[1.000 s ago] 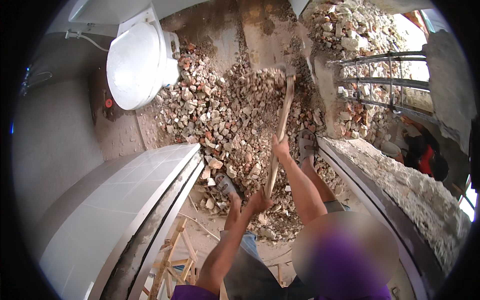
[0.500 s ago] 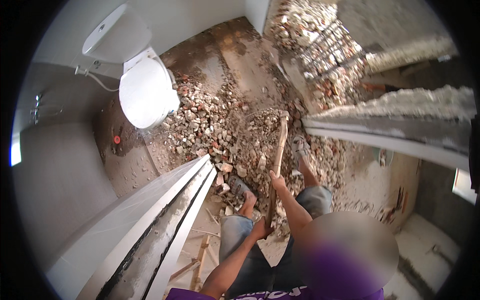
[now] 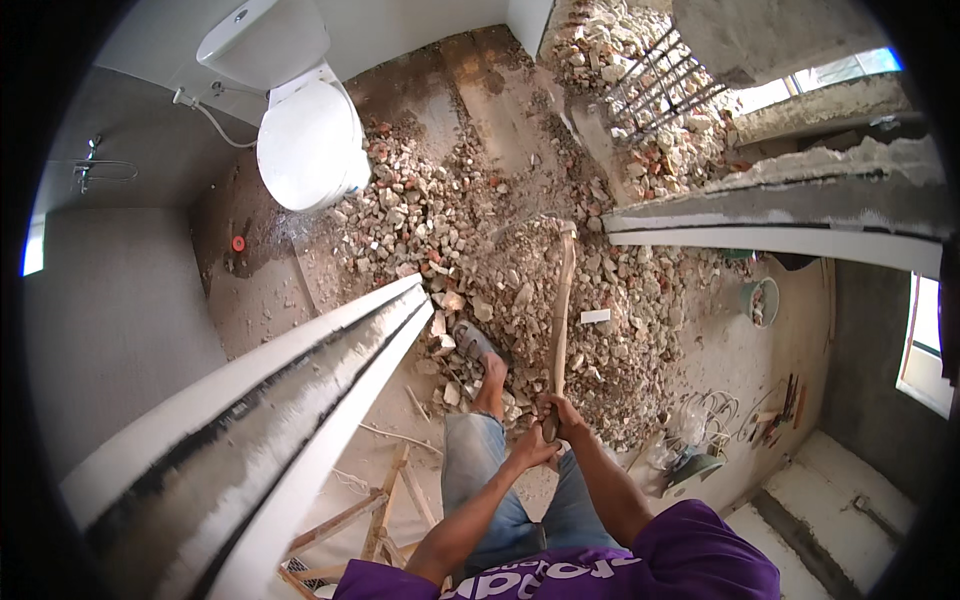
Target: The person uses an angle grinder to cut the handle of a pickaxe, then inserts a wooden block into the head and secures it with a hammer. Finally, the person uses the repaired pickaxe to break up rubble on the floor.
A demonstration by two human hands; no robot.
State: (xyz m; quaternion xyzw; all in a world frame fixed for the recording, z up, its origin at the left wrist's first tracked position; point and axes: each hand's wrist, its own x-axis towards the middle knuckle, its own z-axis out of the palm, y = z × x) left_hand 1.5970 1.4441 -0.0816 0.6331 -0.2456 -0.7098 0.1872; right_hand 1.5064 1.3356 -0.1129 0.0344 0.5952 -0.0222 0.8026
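Observation:
Both my hands grip the wooden handle of a long hoe [image 3: 563, 315]. My left hand [image 3: 535, 448] is closed at the handle's near end. Just above it, my right hand [image 3: 563, 415] wraps the handle, close to the left. The hoe's head lies out ahead of me on a pile of broken rubble [image 3: 625, 365]. Its dusty blade, hard to tell from the debris, reaches to the left into the rubble. A small white rectangular piece [image 3: 596, 316] lies on the pile to the right of the handle.
A white toilet [image 3: 310, 140] stands at the far left. Cut wall ends flank the opening, one on the left [image 3: 300, 420] and one on the right [image 3: 780, 235]. Bent rebar [image 3: 665, 85] sticks out at the far right. A bucket [image 3: 760, 302] and wooden frame [image 3: 380, 510] stand nearby.
My right hand has slid down the handle to beside my left hand. My right foot, earlier on the rubble beside the hoe, is out of sight. The hoe head has barely moved.

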